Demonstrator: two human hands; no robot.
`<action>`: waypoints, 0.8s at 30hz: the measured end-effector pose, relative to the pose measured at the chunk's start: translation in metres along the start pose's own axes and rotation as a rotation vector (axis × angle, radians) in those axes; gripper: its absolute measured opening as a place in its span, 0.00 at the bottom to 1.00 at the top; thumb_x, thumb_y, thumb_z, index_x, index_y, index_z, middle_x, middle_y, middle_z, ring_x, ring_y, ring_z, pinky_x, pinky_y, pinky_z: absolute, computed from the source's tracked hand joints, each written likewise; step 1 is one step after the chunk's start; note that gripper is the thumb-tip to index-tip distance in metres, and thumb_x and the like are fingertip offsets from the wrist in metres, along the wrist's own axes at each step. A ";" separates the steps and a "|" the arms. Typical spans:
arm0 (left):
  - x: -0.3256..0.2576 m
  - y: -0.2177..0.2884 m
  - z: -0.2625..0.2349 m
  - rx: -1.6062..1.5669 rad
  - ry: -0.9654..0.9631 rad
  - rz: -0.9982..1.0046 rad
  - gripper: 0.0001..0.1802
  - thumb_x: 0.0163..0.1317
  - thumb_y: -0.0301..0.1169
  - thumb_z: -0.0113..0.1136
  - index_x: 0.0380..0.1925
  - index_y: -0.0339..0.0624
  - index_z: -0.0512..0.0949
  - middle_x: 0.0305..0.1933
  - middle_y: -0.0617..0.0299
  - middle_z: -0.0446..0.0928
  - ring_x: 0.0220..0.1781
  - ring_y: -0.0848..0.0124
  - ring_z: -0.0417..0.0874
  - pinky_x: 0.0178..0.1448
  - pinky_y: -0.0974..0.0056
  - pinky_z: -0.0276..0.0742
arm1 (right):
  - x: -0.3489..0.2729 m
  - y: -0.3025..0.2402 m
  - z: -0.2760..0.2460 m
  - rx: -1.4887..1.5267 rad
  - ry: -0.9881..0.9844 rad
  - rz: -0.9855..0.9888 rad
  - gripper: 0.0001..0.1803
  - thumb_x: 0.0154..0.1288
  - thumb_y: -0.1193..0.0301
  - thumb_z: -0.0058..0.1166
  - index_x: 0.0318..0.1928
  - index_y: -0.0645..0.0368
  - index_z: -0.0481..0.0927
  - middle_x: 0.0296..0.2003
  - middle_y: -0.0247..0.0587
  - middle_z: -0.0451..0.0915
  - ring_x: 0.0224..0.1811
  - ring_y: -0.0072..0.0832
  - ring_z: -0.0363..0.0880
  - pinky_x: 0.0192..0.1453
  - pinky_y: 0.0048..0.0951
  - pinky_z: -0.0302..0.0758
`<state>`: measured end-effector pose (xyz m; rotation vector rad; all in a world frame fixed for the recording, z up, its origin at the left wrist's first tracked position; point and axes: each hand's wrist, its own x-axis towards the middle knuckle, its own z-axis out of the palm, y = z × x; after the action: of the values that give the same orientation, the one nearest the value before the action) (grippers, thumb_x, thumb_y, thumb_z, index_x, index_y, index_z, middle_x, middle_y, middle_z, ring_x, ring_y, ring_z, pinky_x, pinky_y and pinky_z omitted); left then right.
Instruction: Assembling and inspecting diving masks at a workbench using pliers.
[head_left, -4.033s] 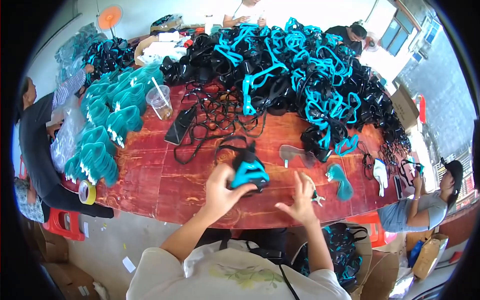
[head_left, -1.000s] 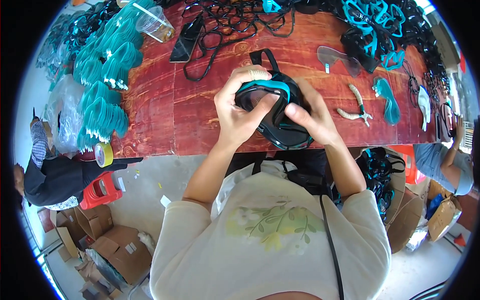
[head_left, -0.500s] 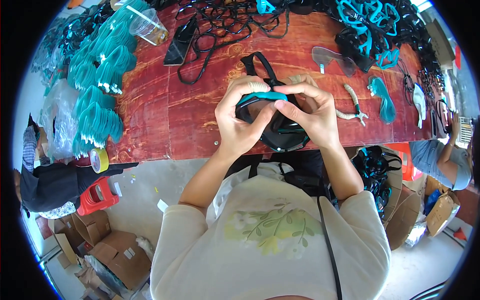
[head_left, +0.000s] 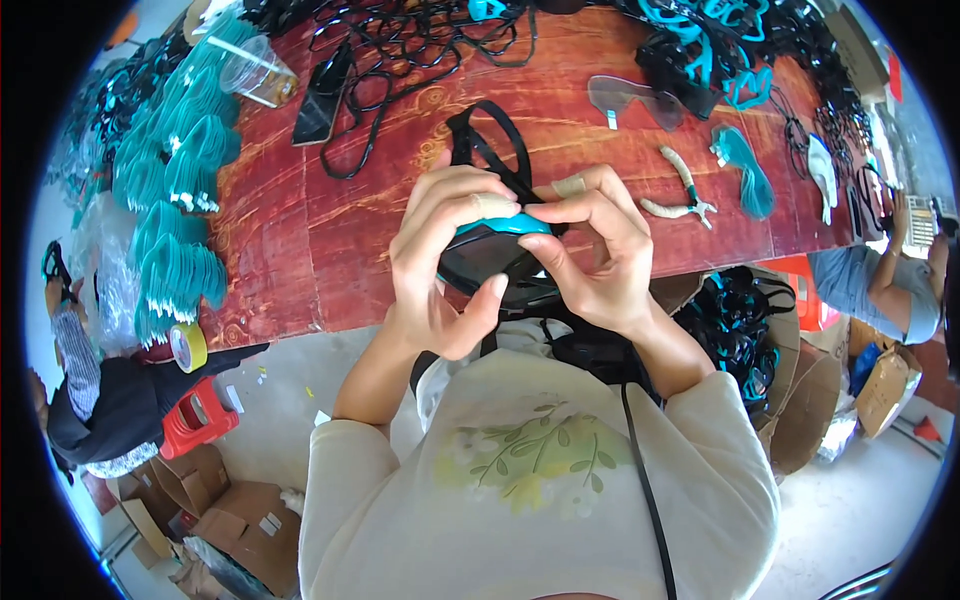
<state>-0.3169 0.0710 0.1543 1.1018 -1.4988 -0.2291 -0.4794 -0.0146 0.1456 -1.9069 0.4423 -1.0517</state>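
A diving mask (head_left: 482,262) with a black skirt, dark lens and teal frame edge is between my hands at the table's near edge. My left hand (head_left: 440,255) grips its upper left edge, fingers over the far side and thumb lifted off in front. With finger and thumb, my right hand (head_left: 600,245) pinches the teal rim near the middle. Pale tape wraps a finger on each hand. Beyond my fingers a black strap loop (head_left: 515,140) stands up from the mask. Fingers hide part of the frame.
Stacked teal lens pieces (head_left: 175,255) line the left side, beside a plastic cup (head_left: 258,75) and yellow tape roll (head_left: 188,347). Black straps (head_left: 400,60) lie behind. Wrapped-handle pliers (head_left: 685,190), a clear lens (head_left: 635,100) and a teal bundle (head_left: 745,175) lie right. A box of masks (head_left: 735,340) stands below.
My hands and the mask have moved slightly left and nearer to me. The left thumb has come away from the mask's middle. The table scene has shifted left in view.
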 end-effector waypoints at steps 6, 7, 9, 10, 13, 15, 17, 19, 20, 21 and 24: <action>-0.017 -0.021 0.019 -0.067 0.220 -0.117 0.07 0.57 0.26 0.65 0.34 0.34 0.79 0.37 0.53 0.81 0.45 0.59 0.80 0.62 0.50 0.68 | 0.007 0.008 -0.003 0.132 -0.088 0.164 0.14 0.49 0.76 0.72 0.38 0.59 0.82 0.38 0.38 0.77 0.38 0.25 0.75 0.41 0.29 0.74; -0.018 -0.026 0.021 -0.019 0.201 -0.068 0.07 0.58 0.26 0.64 0.34 0.35 0.79 0.37 0.53 0.81 0.45 0.60 0.80 0.65 0.49 0.66 | 0.011 0.023 -0.014 0.173 -0.213 0.245 0.17 0.48 0.71 0.75 0.39 0.57 0.82 0.40 0.35 0.78 0.41 0.22 0.76 0.44 0.27 0.74; -0.018 -0.027 0.021 0.048 0.233 -0.016 0.07 0.58 0.27 0.64 0.34 0.35 0.79 0.37 0.53 0.81 0.45 0.60 0.80 0.67 0.48 0.64 | 0.014 0.052 -0.045 -0.075 -0.158 0.140 0.27 0.46 0.68 0.76 0.47 0.61 0.80 0.44 0.39 0.79 0.52 0.32 0.77 0.57 0.33 0.73; -0.017 -0.028 0.015 0.060 0.280 -0.008 0.07 0.59 0.28 0.63 0.34 0.36 0.79 0.37 0.54 0.81 0.45 0.60 0.80 0.68 0.46 0.63 | 0.013 0.062 -0.062 -0.453 -0.017 0.102 0.40 0.41 0.61 0.78 0.56 0.60 0.74 0.49 0.43 0.78 0.54 0.38 0.76 0.60 0.38 0.71; -0.009 -0.035 0.003 0.090 0.366 0.016 0.08 0.59 0.29 0.63 0.36 0.37 0.79 0.38 0.55 0.81 0.47 0.60 0.80 0.68 0.46 0.63 | -0.025 0.119 -0.104 -1.148 0.036 0.119 0.60 0.41 0.41 0.71 0.69 0.60 0.58 0.61 0.60 0.63 0.62 0.56 0.64 0.60 0.55 0.66; -0.003 -0.037 0.001 0.122 0.373 0.062 0.07 0.57 0.28 0.64 0.34 0.37 0.80 0.38 0.55 0.81 0.46 0.61 0.80 0.67 0.47 0.63 | -0.035 0.134 -0.108 -1.182 -0.001 0.139 0.44 0.51 0.49 0.68 0.63 0.60 0.67 0.50 0.50 0.73 0.52 0.48 0.72 0.53 0.48 0.70; -0.001 -0.036 0.003 0.161 0.358 0.080 0.07 0.56 0.26 0.64 0.34 0.37 0.80 0.38 0.56 0.81 0.45 0.61 0.81 0.67 0.48 0.63 | -0.028 0.134 -0.108 -1.107 0.025 -0.017 0.18 0.58 0.65 0.61 0.46 0.62 0.78 0.32 0.42 0.75 0.37 0.42 0.76 0.41 0.38 0.74; -0.002 -0.037 0.004 0.181 0.362 0.078 0.07 0.57 0.27 0.65 0.34 0.38 0.80 0.38 0.56 0.81 0.45 0.61 0.81 0.67 0.47 0.63 | -0.013 0.122 -0.100 -0.694 0.068 -0.098 0.09 0.59 0.71 0.56 0.37 0.63 0.78 0.30 0.44 0.74 0.33 0.39 0.76 0.36 0.35 0.74; -0.003 -0.037 0.005 0.193 0.363 0.074 0.07 0.57 0.28 0.65 0.34 0.38 0.80 0.38 0.56 0.81 0.45 0.61 0.81 0.67 0.47 0.62 | -0.002 0.098 -0.088 -0.479 0.163 -0.031 0.10 0.63 0.68 0.49 0.34 0.63 0.78 0.31 0.44 0.74 0.32 0.35 0.77 0.35 0.34 0.74; -0.005 -0.036 0.006 0.201 0.361 0.075 0.07 0.56 0.28 0.66 0.33 0.38 0.80 0.38 0.56 0.81 0.45 0.61 0.80 0.67 0.46 0.62 | 0.008 0.077 -0.077 -0.093 0.189 -0.032 0.14 0.65 0.63 0.47 0.38 0.62 0.78 0.34 0.46 0.75 0.35 0.35 0.77 0.37 0.35 0.75; -0.009 -0.035 0.009 0.211 0.379 0.066 0.07 0.56 0.28 0.66 0.33 0.38 0.79 0.38 0.56 0.81 0.45 0.60 0.80 0.67 0.46 0.63 | 0.041 0.005 -0.039 0.822 0.207 -0.152 0.23 0.68 0.57 0.39 0.54 0.60 0.70 0.45 0.53 0.72 0.46 0.41 0.73 0.51 0.45 0.74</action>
<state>-0.3083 0.0553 0.1217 1.1838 -1.2330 0.1808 -0.4872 -0.0648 0.1716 -1.1143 -0.0429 -1.2809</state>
